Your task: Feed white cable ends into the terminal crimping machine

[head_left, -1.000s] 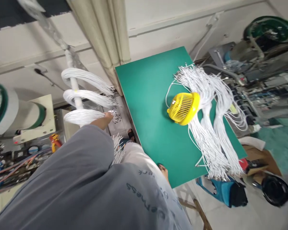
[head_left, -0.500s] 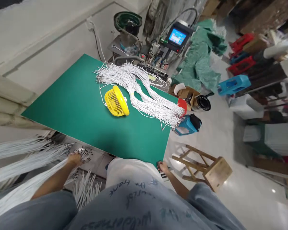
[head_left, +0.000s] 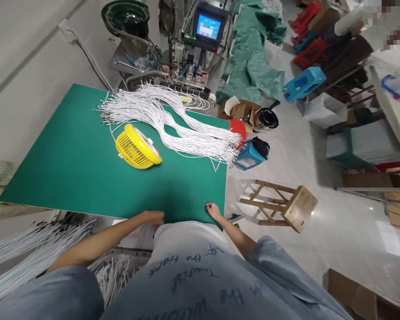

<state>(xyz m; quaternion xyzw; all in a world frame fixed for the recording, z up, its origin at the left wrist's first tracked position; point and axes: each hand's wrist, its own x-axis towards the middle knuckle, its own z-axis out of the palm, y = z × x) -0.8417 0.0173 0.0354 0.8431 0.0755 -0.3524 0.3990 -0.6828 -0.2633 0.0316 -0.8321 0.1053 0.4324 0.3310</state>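
My left hand (head_left: 155, 217) is at the near edge of the green tabletop (head_left: 83, 169), close to my shirt. Motion blurs it, so its fingers do not show clearly. My right hand (head_left: 214, 210) rests on the tabletop near its right corner, fingers curled in. A small dark spot shows at those fingertips, too small to name. Beyond both hands lie bundles of thin white cables (head_left: 186, 144) with small metallic ends. A yellow fan (head_left: 136, 146) with a slatted cage lies tipped on the tabletop, left of the bundles.
Behind the table stands a machine (head_left: 186, 66) with a lit screen (head_left: 208, 27) and a green bowl (head_left: 126, 20). More white cables (head_left: 53, 244) hang at lower left. A wooden stool (head_left: 298, 209) and a blue stool (head_left: 253, 153) stand to the right.
My left hand has left the hanging cables at lower left and moved right to the table edge. My right hand has shifted up onto the tabletop. The camera view has turned right.
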